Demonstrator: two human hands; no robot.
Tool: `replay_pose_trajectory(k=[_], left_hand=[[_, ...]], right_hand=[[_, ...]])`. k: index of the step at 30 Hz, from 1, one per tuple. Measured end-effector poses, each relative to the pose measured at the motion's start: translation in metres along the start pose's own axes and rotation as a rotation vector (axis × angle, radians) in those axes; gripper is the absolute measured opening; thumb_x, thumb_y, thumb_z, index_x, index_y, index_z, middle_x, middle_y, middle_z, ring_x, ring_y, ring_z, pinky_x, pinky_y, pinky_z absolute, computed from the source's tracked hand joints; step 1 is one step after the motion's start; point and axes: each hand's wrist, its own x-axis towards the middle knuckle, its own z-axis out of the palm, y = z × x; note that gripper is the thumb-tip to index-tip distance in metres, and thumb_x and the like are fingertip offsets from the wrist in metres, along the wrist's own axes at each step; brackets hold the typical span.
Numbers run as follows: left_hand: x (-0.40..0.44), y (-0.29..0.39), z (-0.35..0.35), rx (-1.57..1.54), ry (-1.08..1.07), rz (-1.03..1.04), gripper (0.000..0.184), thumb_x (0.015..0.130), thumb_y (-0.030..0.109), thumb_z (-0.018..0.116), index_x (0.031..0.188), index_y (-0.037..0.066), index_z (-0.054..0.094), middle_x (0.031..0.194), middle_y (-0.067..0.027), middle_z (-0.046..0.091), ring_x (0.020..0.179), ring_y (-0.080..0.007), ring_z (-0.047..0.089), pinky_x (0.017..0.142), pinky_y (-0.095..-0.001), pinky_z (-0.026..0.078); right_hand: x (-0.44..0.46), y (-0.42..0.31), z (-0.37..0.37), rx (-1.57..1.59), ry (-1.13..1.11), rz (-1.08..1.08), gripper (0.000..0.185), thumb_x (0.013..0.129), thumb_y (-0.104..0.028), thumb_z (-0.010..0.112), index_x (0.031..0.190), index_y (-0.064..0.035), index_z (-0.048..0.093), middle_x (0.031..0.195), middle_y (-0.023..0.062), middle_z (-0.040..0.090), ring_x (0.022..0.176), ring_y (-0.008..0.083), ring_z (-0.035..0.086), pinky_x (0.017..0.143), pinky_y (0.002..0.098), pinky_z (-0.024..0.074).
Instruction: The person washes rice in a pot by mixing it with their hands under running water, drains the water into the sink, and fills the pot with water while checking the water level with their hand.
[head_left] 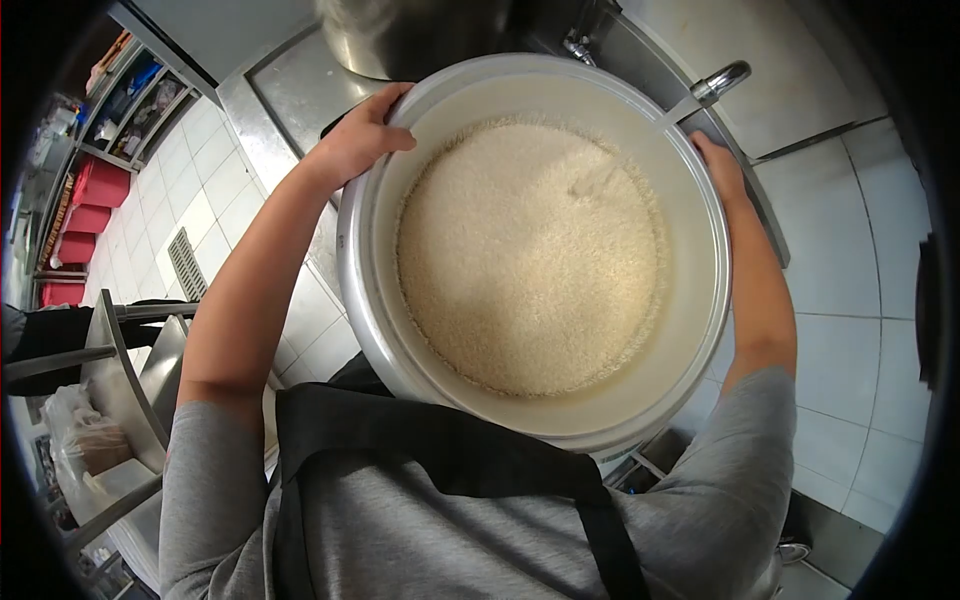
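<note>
From where I stand, the big round pot [372, 345] sits between the person's two hands, just in front of the black apron [440, 440], its open mouth showing a broad bed of pale, rice-like grain [530, 270]. The left hand [362, 138] has the pot by its far left edge: the thumb lies over the rim, pointing in toward the grain, while the forefinger reaches along the outside; I can't make out how the other fingers curl below. The right hand [722, 170] is at the far right side, its visible fingers laid against the outer wall close under the rim, and I can't tell how far they wrap beneath. So the pot is grasped from both sides, with the grain well inside, apart from all the fingers. A chrome tap [722, 82] stands at the far right, right by the rim and near the right hand. Beyond the pot's far left edge, a tall steel vessel [410, 35] rests on the metal counter [300, 85].
</note>
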Motion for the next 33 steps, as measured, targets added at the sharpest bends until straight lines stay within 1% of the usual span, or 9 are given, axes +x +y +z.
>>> replay_pose_trajectory(k=[4,9,12,14,20,23,27,29,33], left_hand=[[0.001,0.000,0.000,0.045,0.003,-0.006,0.064,0.067,0.010,0.058,0.129,0.003,0.041,0.116,-0.0142,0.053,0.107,-0.0237,0.051,0.095,-0.0313,0.036],[-0.001,0.003,0.000,0.035,-0.001,-0.020,0.066,0.067,0.011,0.059,0.129,0.003,0.040,0.116,-0.0147,0.053,0.107,-0.0243,0.051,0.096,-0.0312,0.036],[0.001,-0.001,-0.002,-0.005,-0.028,-0.010,0.066,0.066,0.011,0.059,0.129,0.002,0.041,0.116,-0.0140,0.053,0.109,-0.0236,0.049,0.097,-0.0300,0.034],[0.007,-0.010,-0.003,-0.033,-0.032,-0.001,0.065,0.066,0.009,0.059,0.128,0.002,0.041,0.115,-0.0143,0.053,0.108,-0.0236,0.049,0.096,-0.0299,0.034],[0.020,-0.031,-0.002,0.020,0.034,0.053,0.064,0.065,0.015,0.065,0.125,0.003,0.045,0.113,-0.0172,0.058,0.107,-0.0269,0.055,0.093,-0.0322,0.041],[0.013,-0.020,-0.005,0.103,0.041,0.034,0.068,0.065,0.021,0.067,0.126,0.003,0.043,0.113,-0.0207,0.058,0.107,-0.0317,0.056,0.092,-0.0350,0.042],[0.007,-0.011,-0.007,0.166,0.050,-0.025,0.069,0.065,0.020,0.067,0.127,0.003,0.041,0.109,-0.0209,0.059,0.102,-0.0313,0.058,0.089,-0.0348,0.044],[0.011,-0.016,-0.006,0.189,0.038,0.003,0.071,0.066,0.021,0.066,0.129,0.003,0.039,0.107,-0.0225,0.059,0.102,-0.0335,0.058,0.089,-0.0358,0.043],[0.008,-0.015,-0.014,0.208,-0.032,0.059,0.073,0.068,0.025,0.063,0.128,-0.003,0.032,0.106,-0.0304,0.056,0.101,-0.0403,0.056,0.089,-0.0409,0.043]], right_hand=[[-0.028,-0.011,-0.047,0.540,0.308,0.259,0.007,0.085,-0.011,0.060,0.092,-0.0088,0.062,0.062,0.0035,0.052,0.054,0.0050,0.049,0.051,0.0215,0.0423],[-0.071,-0.053,-0.107,0.620,0.715,0.151,0.021,0.089,-0.023,0.057,0.084,-0.0031,0.059,0.064,0.0027,0.055,0.056,0.0095,0.053,0.050,0.0225,0.0444],[-0.076,-0.118,-0.101,1.164,0.773,0.345,0.026,0.089,-0.027,0.056,0.075,-0.0053,0.054,0.064,0.0034,0.055,0.058,0.0131,0.054,0.052,0.0263,0.0457],[-0.047,-0.107,-0.060,1.853,0.595,0.324,0.029,0.089,-0.030,0.055,0.071,-0.0074,0.049,0.063,0.0041,0.053,0.055,0.0176,0.052,0.054,0.0304,0.0464],[-0.022,-0.198,0.056,2.370,0.663,0.982,0.020,0.088,-0.014,0.044,0.071,-0.0060,0.047,0.059,0.0033,0.045,0.051,0.0159,0.045,0.052,0.0279,0.0432],[-0.025,-0.169,0.079,2.538,0.636,0.730,0.021,0.087,-0.012,0.042,0.067,-0.0075,0.045,0.058,0.0030,0.044,0.050,0.0157,0.043,0.049,0.0273,0.0410],[0.025,-0.207,0.043,2.343,0.517,0.639,0.025,0.087,-0.009,0.040,0.062,-0.0074,0.043,0.056,0.0045,0.043,0.048,0.0152,0.041,0.046,0.0268,0.0371],[0.060,-0.247,0.029,2.166,0.243,0.588,0.023,0.090,-0.012,0.040,0.069,-0.0042,0.048,0.059,0.0059,0.047,0.050,0.0166,0.045,0.047,0.0289,0.0406],[0.074,-0.385,-0.010,1.370,0.032,0.527,0.027,0.092,-0.016,0.041,0.093,0.0063,0.056,0.081,0.0172,0.060,0.065,0.0242,0.058,0.059,0.0348,0.0508]])
